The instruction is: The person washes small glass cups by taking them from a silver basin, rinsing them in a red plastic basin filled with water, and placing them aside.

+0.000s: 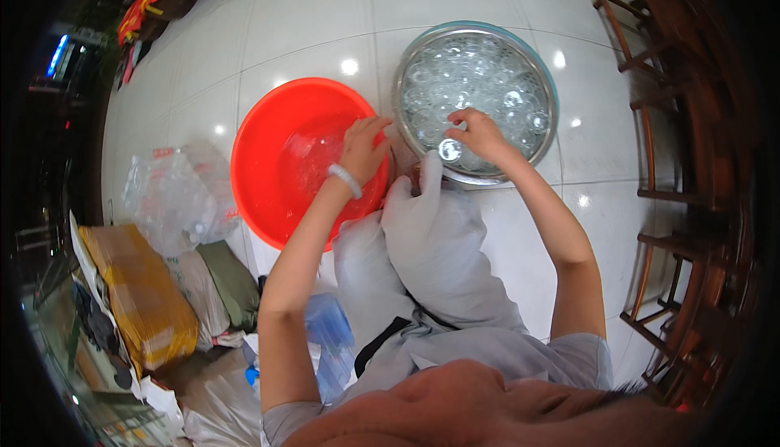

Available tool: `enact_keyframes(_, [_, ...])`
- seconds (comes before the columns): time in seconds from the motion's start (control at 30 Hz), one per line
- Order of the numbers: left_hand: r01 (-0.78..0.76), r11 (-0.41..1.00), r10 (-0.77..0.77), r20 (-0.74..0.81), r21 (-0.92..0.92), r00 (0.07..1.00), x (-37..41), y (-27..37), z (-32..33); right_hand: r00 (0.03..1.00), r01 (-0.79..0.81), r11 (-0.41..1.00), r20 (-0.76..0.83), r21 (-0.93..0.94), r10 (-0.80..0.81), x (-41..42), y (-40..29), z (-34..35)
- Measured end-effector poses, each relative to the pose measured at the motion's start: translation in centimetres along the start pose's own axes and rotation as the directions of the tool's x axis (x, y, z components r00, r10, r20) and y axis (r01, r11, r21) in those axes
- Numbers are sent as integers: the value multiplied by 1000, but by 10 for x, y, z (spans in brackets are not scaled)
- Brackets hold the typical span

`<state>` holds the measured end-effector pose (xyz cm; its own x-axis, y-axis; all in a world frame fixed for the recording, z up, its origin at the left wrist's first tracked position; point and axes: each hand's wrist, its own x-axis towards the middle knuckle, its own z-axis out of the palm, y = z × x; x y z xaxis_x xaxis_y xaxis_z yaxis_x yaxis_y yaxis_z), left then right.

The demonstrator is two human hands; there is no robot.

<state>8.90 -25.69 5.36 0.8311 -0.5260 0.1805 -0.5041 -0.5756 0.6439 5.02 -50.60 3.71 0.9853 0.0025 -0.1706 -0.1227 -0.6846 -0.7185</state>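
Observation:
My left hand (365,145), with a pale bracelet at the wrist, hovers over the right rim of a red plastic basin (259,142) that holds water and some clear objects. Its fingers are bent and apart, and I see nothing in them. My right hand (478,133) is over the near side of a round metal strainer tray (544,161) full of small clear glass cups or bowls (460,84). Thumb and fingers are spread, with nothing seen between them. One clear round piece (450,150) lies just below that thumb. A teal rim (556,81) shows beneath the tray.
Clear plastic bags (173,194) lie left of the basin. Nearer stand a box wrapped in yellow tape (143,292), a green bag (228,282) and a blue translucent plastic container (329,331). Wooden chairs (652,148) line the right side. Dark jars with red cloth (164,2) stand at upper left.

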Motion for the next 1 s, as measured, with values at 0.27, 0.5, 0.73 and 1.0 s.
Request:
enact_keyframes(0.27, [358, 850, -391, 8, 386, 920, -168, -83, -108, 965, 186, 948, 132, 259, -226, 24, -99, 17])
enact_keyframes(0.5, [320, 826, -280, -155, 464, 947, -206, -100, -97, 708, 518, 855, 564, -5, -425, 105, -141, 162])
enact_keyframes(0.73, [251, 912, -157, -288, 324, 945, -207, -104, -96, 666, 561, 636, 745, -531, 35, 187, -117, 303])
enact_keyframes(1.0, [227, 928, -133, -306, 297, 943, -211, -108, -99, 623, 582, 539, 760, -609, 186, 216, -100, 366])
